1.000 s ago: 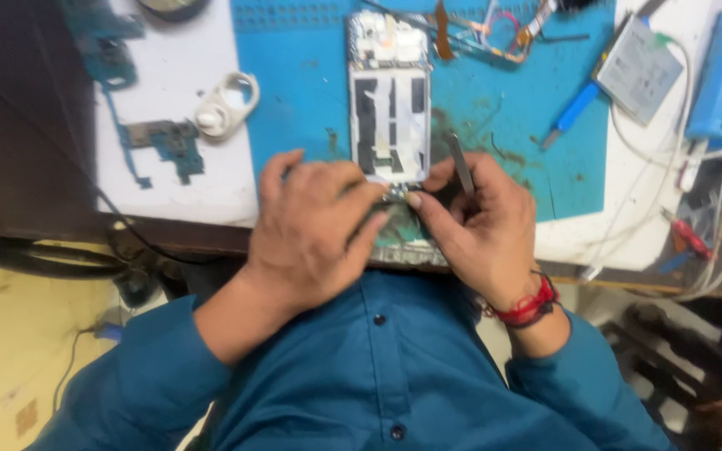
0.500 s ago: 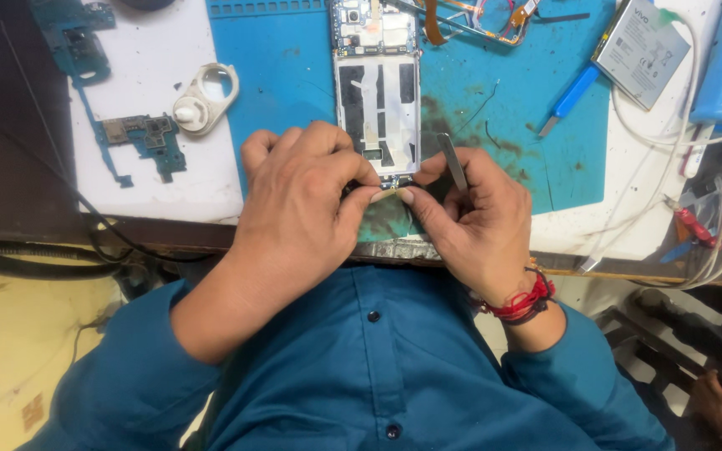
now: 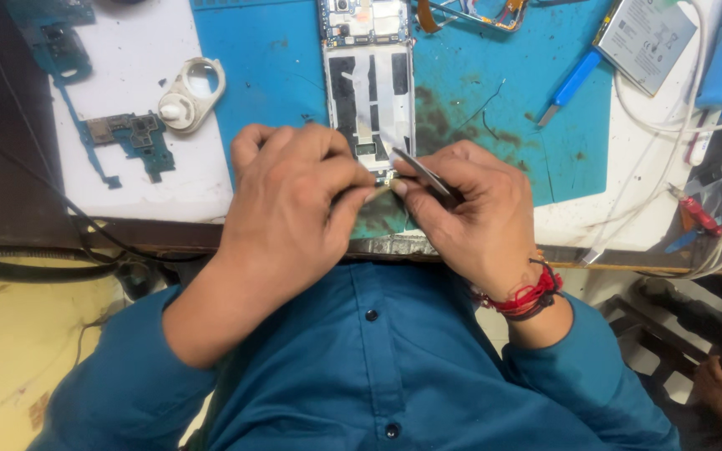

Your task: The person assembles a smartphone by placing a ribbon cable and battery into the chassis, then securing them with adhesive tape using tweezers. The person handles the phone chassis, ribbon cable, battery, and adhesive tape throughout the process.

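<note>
Observed from above, at the near edge of a blue work mat [image 3: 277, 75]. Left hand [image 3: 294, 200] curled over the bottom end of an opened smartphone [image 3: 371, 83], fingers drawn together, thumb and forefinger pinched at the phone's lower edge; what was pinched could not be told, too small and partly hidden. Right hand [image 3: 470, 213] set at 3 o'clock of the left, fingertips almost touching it, fingers clamped on metal tweezers [image 3: 419, 171]. Tweezers angled toward 10 o'clock, tips resting at the phone's bottom end. Phone laid face down, back cover off, long axis running from 12 to 6 o'clock, inner frame and black adhesive strips exposed, upper board section visible at 12 o'clock.

Placed at 10 o'clock of the left hand: a white ring-shaped plastic part [image 3: 190, 93]; beside it, at 9 o'clock, a teal circuit board [image 3: 131, 138] on a white sheet. Placed at 2 o'clock of the right hand: a blue-handled tool [image 3: 574, 83] and, farther out, a flat grey battery [image 3: 649, 38]. White cables [image 3: 662, 179] trailed at 3 o'clock. Red thread bracelet [image 3: 524, 296] worn on the right wrist.
</note>
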